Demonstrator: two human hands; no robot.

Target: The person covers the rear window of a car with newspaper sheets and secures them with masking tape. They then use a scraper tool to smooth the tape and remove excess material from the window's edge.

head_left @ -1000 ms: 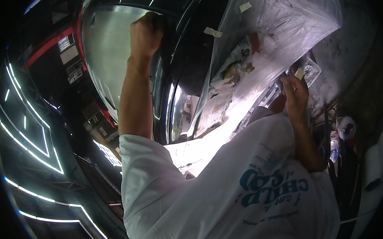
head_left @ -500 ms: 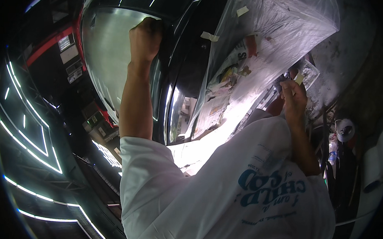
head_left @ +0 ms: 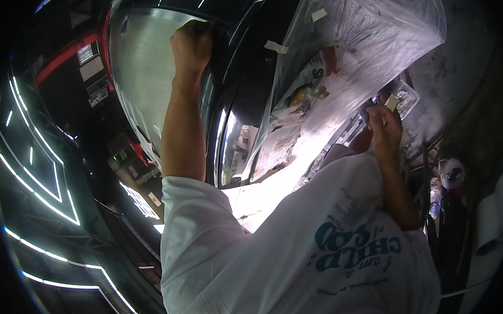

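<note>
My left hand is curled into a fist against the upper edge of a dull, grey-green car surface, beside dark glossy bodywork. Its fingertips are hidden, so anything inside them does not show. Lower and to the right, my right hand is closed with the fingers bent in a pinch. What it pinches cannot be made out. A pale yellow piece of tape shows right above its fingers, next to the edge of a clear plastic sheet.
Tape strips fasten the sheet to the dark bodywork. Printed paper lies beneath it. A white round object and a plastic bottle are at the right. Bright light strips run along the left.
My left forearm has shifted slightly right, with the fist still against the car surface. My right hand stays almost in place, beside the tape piece.
</note>
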